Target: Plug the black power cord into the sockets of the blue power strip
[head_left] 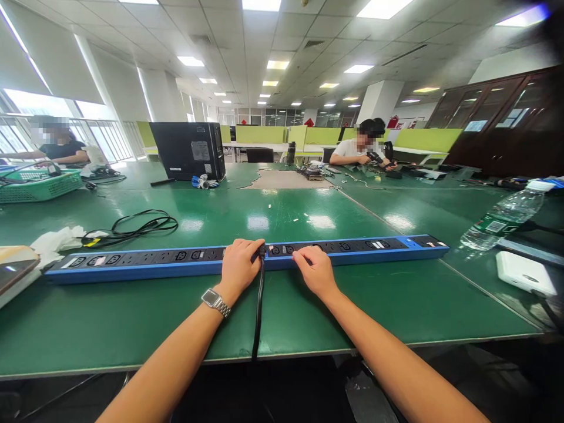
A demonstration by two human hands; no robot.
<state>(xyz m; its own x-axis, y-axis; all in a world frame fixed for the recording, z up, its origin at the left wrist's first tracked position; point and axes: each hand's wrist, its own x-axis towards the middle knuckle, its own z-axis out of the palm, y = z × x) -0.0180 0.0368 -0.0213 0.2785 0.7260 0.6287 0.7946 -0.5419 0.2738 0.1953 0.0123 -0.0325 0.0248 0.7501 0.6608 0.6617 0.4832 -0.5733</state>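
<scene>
In the head view, I see the blue power strip [154, 269] lying lengthwise across the green table [379, 317]. The left hand [240, 263] grips a black plug [261, 251] at the strip's middle, its cable [258, 311] running over the near table edge. The right hand [315, 269], fingers curled, rests on the strip just beside; I can't tell whether it grips anything.
</scene>
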